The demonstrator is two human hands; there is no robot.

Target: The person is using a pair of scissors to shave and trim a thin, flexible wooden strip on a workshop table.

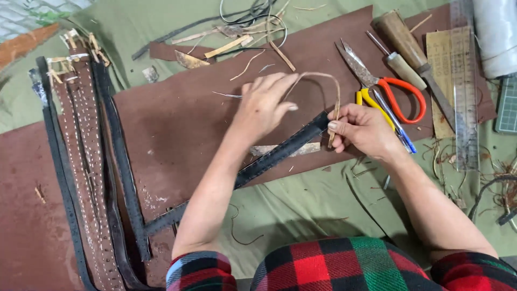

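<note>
**Leather lace looped between my two hands**

Brown and black leather straps (89, 161) lie stacked at nine o'clock on the brown hide (177, 118). My left hand (264, 105) pinches one end of a thin tan lace (323, 75) between thumb and fingertips. The lace arches over toward three o'clock, where my right hand (363, 129) pinches its other end against the tip of a long black strap (247, 172). Orange-handled scissors (385, 86) rest at two o'clock, a clear ruler (466, 108) beyond.

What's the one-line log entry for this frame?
left hand: touching thin leather strip | right hand: pinching strip end at black strap | scissors: idle
</note>
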